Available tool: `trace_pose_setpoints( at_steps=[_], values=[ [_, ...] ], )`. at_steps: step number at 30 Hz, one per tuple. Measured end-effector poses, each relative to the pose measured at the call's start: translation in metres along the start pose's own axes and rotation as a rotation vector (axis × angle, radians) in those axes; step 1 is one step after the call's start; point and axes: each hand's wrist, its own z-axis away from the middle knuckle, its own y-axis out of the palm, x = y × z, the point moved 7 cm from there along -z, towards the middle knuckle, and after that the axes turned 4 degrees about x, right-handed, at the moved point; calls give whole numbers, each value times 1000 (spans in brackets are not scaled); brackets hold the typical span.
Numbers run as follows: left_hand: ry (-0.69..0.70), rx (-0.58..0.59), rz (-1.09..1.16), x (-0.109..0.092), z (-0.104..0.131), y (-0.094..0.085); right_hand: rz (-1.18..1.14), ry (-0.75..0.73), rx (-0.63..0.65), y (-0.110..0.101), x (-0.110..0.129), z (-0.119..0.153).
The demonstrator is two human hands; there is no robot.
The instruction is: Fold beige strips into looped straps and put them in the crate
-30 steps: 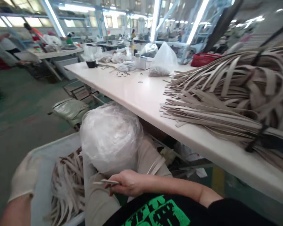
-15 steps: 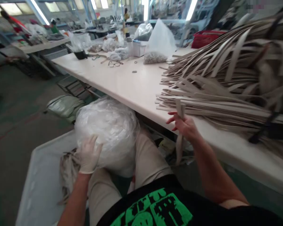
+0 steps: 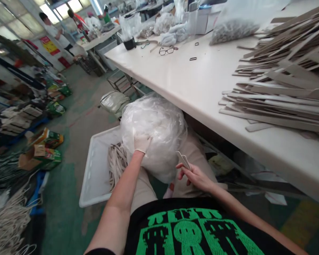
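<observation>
My left hand, in a pale glove, presses into a big clear plastic bag that rests against my legs; its fingertips are lost in the plastic. My right hand is closed on a beige strap, whose flat ends stick up past the fingers beside the bag. Other beige straps lie in a white plastic bin to the left. A large pile of similar flat straps covers the right part of the white table.
On the table are eyeglasses, a small dark metal loop, a bag of small parts and a black cup. Cartons and bundled cords stand on the floor at left. A person is far back.
My view has swung left. My right hand has come away from the strap pile on the table with the strap, down beside the bag. My left hand has sunk further into the plastic.
</observation>
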Motion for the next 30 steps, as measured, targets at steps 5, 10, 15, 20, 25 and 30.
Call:
trace_pose_setpoints(
  at_steps=[5, 10, 15, 20, 25, 30],
  values=[
    [22, -284, 24, 9, 47, -56, 17, 43, 14, -5, 1, 4],
    [173, -573, 81, -6, 112, -112, -91, 51, 70, 14, 22, -5],
    [309, -645, 98, -30, 171, -136, -276, 69, 218, 56, 49, -17],
    [348, -550, 95, -48, 205, -125, -270, 82, 334, 98, 63, -35],
    [355, -539, 116, -48, 222, -116, -286, 73, 178, 98, 72, -58],
    [171, -459, 260, -24, 234, -107, -107, -108, 78, 83, 107, -57]
  ],
)
